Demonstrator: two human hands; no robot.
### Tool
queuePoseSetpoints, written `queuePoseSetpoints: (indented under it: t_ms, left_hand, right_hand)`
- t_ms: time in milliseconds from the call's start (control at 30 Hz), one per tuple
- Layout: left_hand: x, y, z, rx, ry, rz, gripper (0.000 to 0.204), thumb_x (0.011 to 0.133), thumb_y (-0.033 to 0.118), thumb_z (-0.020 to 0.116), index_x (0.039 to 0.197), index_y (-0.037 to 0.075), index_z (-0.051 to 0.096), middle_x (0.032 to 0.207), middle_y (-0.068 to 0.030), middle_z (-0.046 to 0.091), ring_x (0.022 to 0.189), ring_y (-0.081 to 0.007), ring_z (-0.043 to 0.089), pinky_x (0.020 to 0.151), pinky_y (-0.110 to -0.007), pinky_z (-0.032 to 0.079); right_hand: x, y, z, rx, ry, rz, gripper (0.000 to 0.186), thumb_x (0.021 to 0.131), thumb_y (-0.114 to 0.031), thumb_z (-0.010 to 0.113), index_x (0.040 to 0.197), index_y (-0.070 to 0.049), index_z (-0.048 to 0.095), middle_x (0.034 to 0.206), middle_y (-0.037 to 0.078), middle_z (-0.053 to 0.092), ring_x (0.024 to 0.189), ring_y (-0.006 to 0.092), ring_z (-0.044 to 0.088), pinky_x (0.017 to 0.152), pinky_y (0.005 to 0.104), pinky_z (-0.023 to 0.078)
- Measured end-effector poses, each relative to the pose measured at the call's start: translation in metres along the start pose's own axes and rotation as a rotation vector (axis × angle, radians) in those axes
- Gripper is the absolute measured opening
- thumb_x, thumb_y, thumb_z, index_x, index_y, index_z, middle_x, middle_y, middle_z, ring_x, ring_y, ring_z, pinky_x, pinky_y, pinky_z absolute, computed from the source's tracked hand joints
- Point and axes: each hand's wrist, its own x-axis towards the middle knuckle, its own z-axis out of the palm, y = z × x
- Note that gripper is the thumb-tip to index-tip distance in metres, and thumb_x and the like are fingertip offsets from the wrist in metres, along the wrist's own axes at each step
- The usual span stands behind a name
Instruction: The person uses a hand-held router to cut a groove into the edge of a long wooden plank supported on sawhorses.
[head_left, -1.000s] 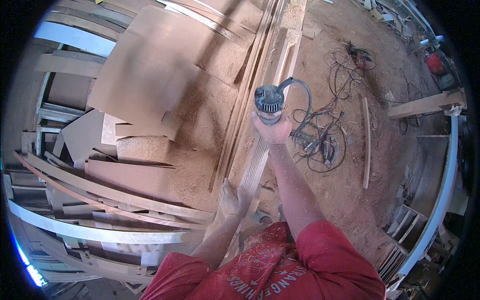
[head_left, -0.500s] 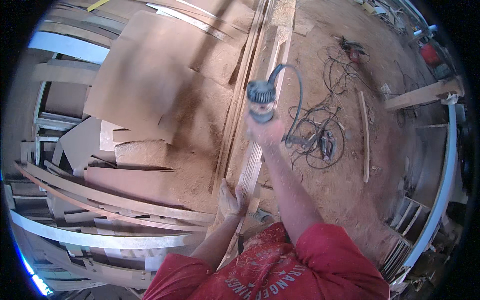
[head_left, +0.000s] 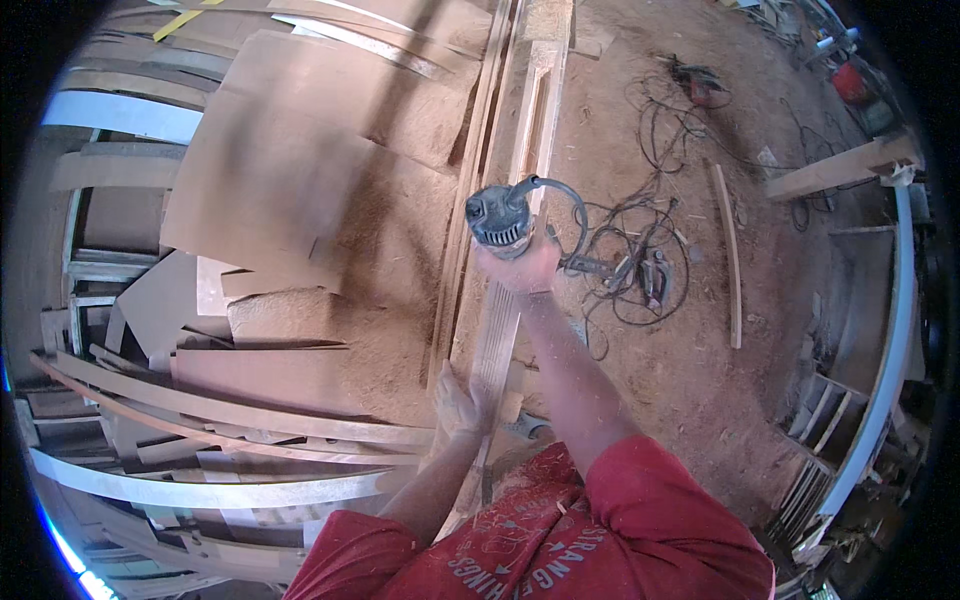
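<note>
Clasping a dark corded power tool (head_left: 497, 220) in the right hand (head_left: 520, 266), over a long grooved wooden board (head_left: 493, 345), with any contact hidden. Laying the left hand (head_left: 458, 403), with thumb and fingers apart, on the board's near left edge. Standing over a sawdust-strewn floor (head_left: 655, 400), amid tangled black cords (head_left: 619, 322) at right, brown sheets (head_left: 265, 180) and wooden strips (head_left: 250, 413) at left.

A head-worn fisheye camera looks down from above on both nearby hands (head_left: 458, 408) (head_left: 524, 268).
</note>
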Motion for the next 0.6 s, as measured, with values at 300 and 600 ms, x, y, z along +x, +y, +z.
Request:
queuePoseSetpoints:
  t_ms: [300, 600]
  left_hand:
    - [-0.001, -0.002, -0.001, -0.001, 0.019, 0.031, 0.083, 0.109, 0.048, 0.059, 0.168, -0.007, 0.039, 0.161, -0.0347, 0.053, 0.148, -0.0518, 0.051, 0.127, -0.059, 0.037]
    - [-0.002, 0.002, 0.003, 0.006, 0.035, 0.026, 0.082, 0.11, 0.048, 0.057, 0.168, -0.006, 0.04, 0.16, -0.0331, 0.055, 0.148, -0.05, 0.052, 0.126, -0.058, 0.038]
  right_hand:
    - [0.063, 0.023, 0.019, 0.062, -0.116, 0.136, 0.073, 0.07, -0.046, 0.1, 0.122, 0.0, 0.076, 0.103, 0.019, 0.085, 0.093, 0.031, 0.086, 0.083, 0.0431, 0.069]
    - [0.034, -0.02, 0.005, -0.077, -0.13, 0.382, 0.072, 0.074, -0.052, 0.099, 0.119, 0.001, 0.077, 0.104, 0.021, 0.085, 0.101, 0.0318, 0.085, 0.089, 0.0459, 0.066]
